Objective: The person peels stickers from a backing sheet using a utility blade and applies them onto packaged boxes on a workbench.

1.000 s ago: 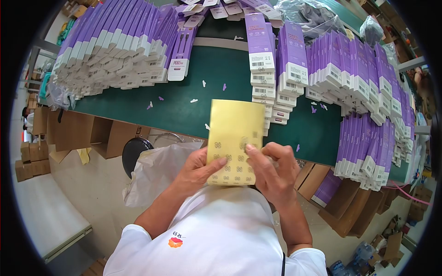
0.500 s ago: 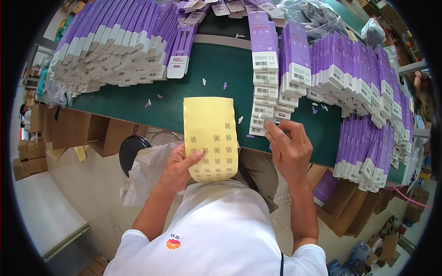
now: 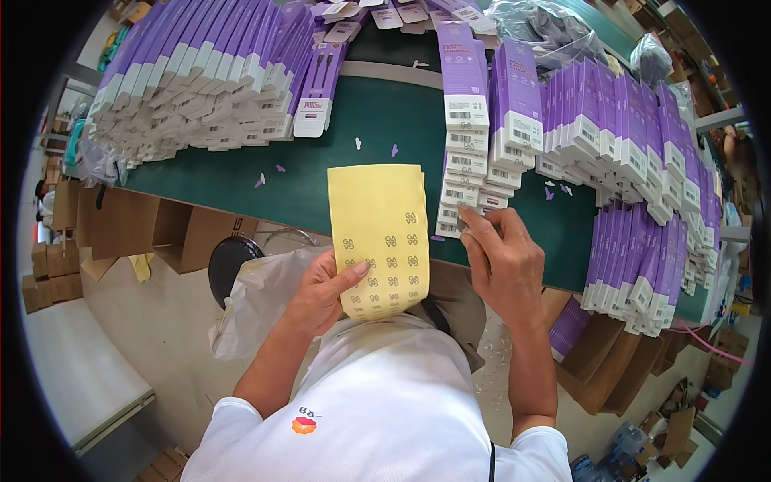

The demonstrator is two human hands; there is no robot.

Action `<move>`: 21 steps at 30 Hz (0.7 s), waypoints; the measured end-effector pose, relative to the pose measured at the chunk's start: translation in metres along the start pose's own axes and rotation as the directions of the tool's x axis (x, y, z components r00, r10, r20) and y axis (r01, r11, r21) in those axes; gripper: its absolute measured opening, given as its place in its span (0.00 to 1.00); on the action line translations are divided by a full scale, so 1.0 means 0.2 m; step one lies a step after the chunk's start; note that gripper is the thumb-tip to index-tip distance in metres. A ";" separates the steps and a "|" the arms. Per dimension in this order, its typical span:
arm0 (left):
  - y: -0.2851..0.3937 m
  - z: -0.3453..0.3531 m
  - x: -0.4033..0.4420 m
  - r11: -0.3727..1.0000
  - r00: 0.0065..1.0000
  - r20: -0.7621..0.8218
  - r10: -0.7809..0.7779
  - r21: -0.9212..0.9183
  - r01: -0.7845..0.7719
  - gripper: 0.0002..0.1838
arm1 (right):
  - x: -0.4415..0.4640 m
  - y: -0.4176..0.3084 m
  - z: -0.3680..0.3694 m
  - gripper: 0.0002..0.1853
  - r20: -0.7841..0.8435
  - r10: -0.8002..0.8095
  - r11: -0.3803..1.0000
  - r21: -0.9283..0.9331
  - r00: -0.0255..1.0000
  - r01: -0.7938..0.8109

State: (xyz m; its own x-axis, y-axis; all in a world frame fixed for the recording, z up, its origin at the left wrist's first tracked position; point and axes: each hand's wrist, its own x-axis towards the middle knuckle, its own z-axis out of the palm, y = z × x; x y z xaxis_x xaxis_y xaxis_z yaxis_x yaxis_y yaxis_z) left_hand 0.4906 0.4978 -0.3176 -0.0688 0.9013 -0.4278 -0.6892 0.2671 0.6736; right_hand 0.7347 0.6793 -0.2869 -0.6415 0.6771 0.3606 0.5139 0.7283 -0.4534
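Note:
My left hand (image 3: 323,292) grips a yellow sheet (image 3: 379,201) by its left side, thumb on the front. Rows of small dark-printed stickers cover the sheet's lower part, and its bottom end curls under. My right hand (image 3: 504,255) is at the lower end of a column of purple-and-white boxes (image 3: 467,112), index fingertip on the white end of a low box. Its fingers are bent close together; whether anything is between them is too small to tell. Another overlapping column of boxes (image 3: 516,96) lies just right of that one.
Large stacks of purple-and-white boxes (image 3: 193,64) fill the green table's (image 3: 377,120) left side, with more boxes (image 3: 626,120) at the right. Small white and purple scraps lie between. Cardboard cartons (image 3: 193,241), a black stool (image 3: 231,265) and a plastic bag (image 3: 265,293) are below the table edge.
My right hand has left the yellow sheet and moved right and up to the box column. My left hand has shifted left with the sheet, then slightly back right.

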 end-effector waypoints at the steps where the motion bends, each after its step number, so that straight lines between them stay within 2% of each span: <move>1: -0.01 0.01 0.00 1.000 1.000 0.007 -0.002 -0.003 0.002 0.20 | -0.01 -0.01 -0.02 0.18 -0.008 0.018 0.999 0.028 1.000 -0.018; 3: 0.00 0.04 0.01 1.000 1.000 0.001 0.006 -0.005 -0.006 0.20 | -0.03 -0.04 -0.05 0.17 -0.020 0.049 0.994 0.094 0.999 -0.047; 6: -0.03 0.07 0.00 1.000 1.000 -0.004 0.001 0.001 -0.001 0.22 | -0.05 -0.14 -0.07 0.17 -0.038 0.012 0.979 0.202 0.999 -0.005; 9: -0.02 0.11 0.00 1.000 1.000 0.022 -0.003 -0.005 0.003 0.22 | -0.06 -0.21 0.02 0.19 -0.104 -0.184 0.955 0.217 0.977 0.202; 16: -0.02 0.12 0.01 0.986 0.992 0.121 0.030 0.157 -0.049 0.25 | -0.07 -0.28 0.13 0.21 -0.090 -0.208 0.955 0.198 0.974 0.222; 21: -0.01 0.11 0.02 0.982 0.982 0.183 0.042 0.173 -0.074 0.31 | -0.08 -0.27 0.13 0.21 -0.103 -0.192 0.950 0.232 0.976 0.211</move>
State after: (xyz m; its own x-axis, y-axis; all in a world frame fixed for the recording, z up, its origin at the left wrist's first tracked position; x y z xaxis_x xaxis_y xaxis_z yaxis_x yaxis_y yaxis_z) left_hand 0.5072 0.5082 -0.3073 0.0352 0.9589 -0.2816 -0.5468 0.2544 0.7977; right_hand 0.7021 0.6267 -0.2891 -0.6660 0.5318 0.5231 0.2203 0.8102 -0.5432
